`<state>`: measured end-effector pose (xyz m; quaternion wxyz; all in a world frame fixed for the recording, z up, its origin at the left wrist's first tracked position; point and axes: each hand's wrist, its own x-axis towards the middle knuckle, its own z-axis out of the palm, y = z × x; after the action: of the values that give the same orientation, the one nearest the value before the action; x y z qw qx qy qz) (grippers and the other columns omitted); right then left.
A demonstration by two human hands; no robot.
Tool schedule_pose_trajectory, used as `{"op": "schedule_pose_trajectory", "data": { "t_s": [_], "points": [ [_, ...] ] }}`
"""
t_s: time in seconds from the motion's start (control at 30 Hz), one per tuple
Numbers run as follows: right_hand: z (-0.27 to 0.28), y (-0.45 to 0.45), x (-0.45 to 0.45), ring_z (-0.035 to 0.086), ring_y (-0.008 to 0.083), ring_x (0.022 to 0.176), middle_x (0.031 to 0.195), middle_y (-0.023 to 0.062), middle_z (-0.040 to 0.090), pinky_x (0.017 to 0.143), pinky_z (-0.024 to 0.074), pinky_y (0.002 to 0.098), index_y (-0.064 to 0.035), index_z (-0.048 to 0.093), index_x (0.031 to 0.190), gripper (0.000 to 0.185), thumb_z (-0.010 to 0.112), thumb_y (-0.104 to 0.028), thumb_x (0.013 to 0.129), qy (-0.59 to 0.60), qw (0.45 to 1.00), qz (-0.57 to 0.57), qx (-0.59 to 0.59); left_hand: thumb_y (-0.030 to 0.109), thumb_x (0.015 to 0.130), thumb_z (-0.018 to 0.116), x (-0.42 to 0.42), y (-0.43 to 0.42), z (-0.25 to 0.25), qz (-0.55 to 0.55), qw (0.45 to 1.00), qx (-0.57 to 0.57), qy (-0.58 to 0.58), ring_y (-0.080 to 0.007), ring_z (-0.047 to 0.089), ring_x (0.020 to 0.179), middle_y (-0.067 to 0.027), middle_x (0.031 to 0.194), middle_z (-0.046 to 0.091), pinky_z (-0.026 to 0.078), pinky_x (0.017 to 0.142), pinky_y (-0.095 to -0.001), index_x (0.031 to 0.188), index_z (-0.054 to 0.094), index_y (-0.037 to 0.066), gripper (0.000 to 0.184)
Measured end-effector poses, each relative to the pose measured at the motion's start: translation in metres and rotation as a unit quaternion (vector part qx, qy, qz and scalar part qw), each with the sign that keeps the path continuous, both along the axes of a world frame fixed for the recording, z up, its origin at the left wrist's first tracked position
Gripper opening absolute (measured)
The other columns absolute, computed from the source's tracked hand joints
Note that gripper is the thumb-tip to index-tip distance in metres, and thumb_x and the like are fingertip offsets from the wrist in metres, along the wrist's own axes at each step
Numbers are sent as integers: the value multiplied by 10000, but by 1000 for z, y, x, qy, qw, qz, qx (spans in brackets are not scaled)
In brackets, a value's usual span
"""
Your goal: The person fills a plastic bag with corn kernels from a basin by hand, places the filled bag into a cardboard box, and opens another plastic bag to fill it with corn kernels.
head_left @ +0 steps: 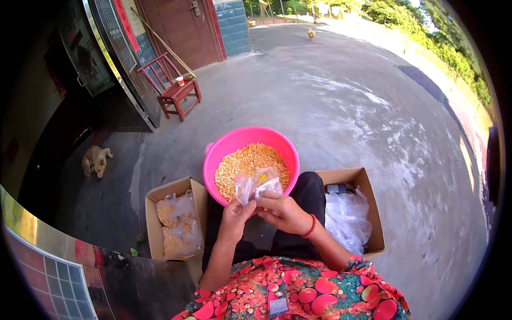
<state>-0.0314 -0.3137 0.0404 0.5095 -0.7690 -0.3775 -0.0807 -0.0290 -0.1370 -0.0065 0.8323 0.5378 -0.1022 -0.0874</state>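
Both hands meet at the near rim of a pink basin [288,146] that holds loose yellow corn kernels [242,161]. Between them is a clear plastic bag [269,181], its upper part spread over the corn. My left hand [236,216] pinches the bag's near edge on the left. My right hand [281,211], with a red bead bracelet [310,226] at the wrist, pinches it on the right. The fingertips nearly touch, and some of them are hidden behind the plastic.
A cardboard box [155,229] at the left holds bags of corn [181,234]. Another box [377,229] at the right holds clear plastic bags [346,218] and a dark object. A dog [96,160] lies at the left, near a red chair [176,96]. A chicken [311,33] stands far off.
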Motion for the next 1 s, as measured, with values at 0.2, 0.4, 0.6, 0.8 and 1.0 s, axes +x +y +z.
{"op": "schedule_pose_trajectory", "data": {
  "t_s": [0.2,0.4,0.6,0.8,1.0],
  "points": [
    [-11,-28,12,566,127,640,713,72,564,565,450,255,-24,590,964,175,542,35,806,99,988,-98,59,101,905,531,16,24,-9,126,968,-202,80,-214,601,982,-61,984,628,504,873,-367,1035,589,59,147],
    [-25,-65,26,522,191,583,691,79,530,566,439,308,-37,566,1031,329,675,-93,725,65,972,-220,-56,41,829,482,18,47,-9,38,946,-309,90,-123,478,601,-33,745,517,478,604,-276,1144,497,69,316],
    [-58,-76,34,610,348,824,868,195,627,702,484,440,-43,563,1017,335,630,-79,691,54,941,-254,-216,-6,781,631,11,26,4,86,994,67,11,-53,504,623,0,840,578,425,536,-187,1152,541,40,384],
    [-72,-86,40,609,374,779,836,201,626,688,476,465,-38,471,1090,402,620,-101,723,51,928,-301,-212,39,786,653,16,17,-33,143,915,356,-125,-86,569,695,-40,853,634,467,622,-232,1005,663,34,220],
    [-74,-91,43,618,309,739,809,175,627,659,481,389,-30,537,1025,265,606,-134,791,98,937,-279,-185,92,874,577,23,32,-44,196,933,298,-50,-104,600,731,-42,881,648,488,649,-253,1004,648,24,164]
  ]
}}
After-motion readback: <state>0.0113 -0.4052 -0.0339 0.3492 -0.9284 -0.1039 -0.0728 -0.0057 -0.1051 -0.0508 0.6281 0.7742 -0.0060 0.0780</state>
